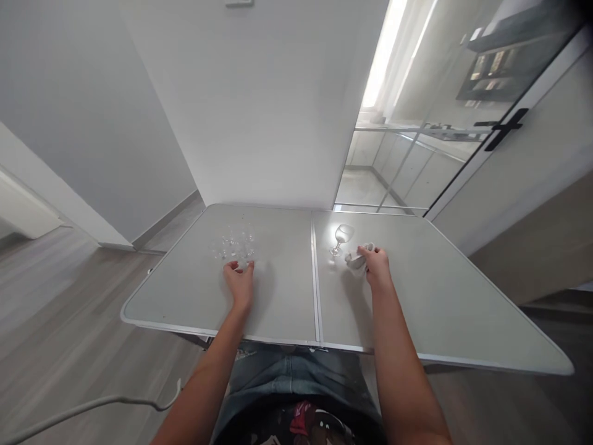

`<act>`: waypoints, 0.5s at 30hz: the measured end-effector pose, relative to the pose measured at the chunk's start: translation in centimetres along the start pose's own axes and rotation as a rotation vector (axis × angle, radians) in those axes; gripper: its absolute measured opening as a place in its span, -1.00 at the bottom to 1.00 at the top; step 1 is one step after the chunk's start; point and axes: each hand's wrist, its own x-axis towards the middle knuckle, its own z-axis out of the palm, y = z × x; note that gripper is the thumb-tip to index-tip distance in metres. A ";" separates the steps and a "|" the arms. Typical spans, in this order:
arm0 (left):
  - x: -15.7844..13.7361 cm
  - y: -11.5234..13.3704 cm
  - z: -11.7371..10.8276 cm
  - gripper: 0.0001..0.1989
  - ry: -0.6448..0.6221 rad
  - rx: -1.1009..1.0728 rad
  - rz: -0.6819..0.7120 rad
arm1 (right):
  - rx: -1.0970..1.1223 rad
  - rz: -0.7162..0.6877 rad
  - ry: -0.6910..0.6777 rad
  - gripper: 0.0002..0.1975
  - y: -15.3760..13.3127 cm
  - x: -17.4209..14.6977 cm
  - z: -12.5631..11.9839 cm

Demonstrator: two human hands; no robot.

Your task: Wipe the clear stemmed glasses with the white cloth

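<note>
My left hand [239, 284] is at the near side of a cluster of small clear glasses [235, 243] on the left half of the table. Its thumb and fingers are spread, with a gap between the tips. Whether a fingertip touches the nearest glass is hard to tell, since the glasses are faint and see-through. Over the right half, my right hand [377, 264] is closed around a crumpled white cloth [356, 261]. Just left of the cloth is a clear stemmed wine glass [343, 234], apart from the fingers.
The pale folding table [287, 296] has a metal-edged seam [315, 284] down its middle. A white wall [259, 123] rises behind it. At the right is a glass door [417, 142] with a black handle [507, 128]. A pale hose or cable [115, 400] shows at lower left.
</note>
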 end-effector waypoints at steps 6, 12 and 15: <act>1.1 0.5 0.2 -0.45 -0.064 0.125 0.042 | 0.506 0.211 -0.156 -0.83 -1.0 -2.5 -1.5; 1.7 0.3 1.1 -0.47 -0.050 0.125 0.107 | 0.682 0.310 -0.302 -0.81 -1.1 -5.9 -1.1; 1.8 0.1 1.3 -0.60 -0.056 0.126 0.155 | 0.696 0.331 -0.388 -0.82 -1.0 -7.6 -0.9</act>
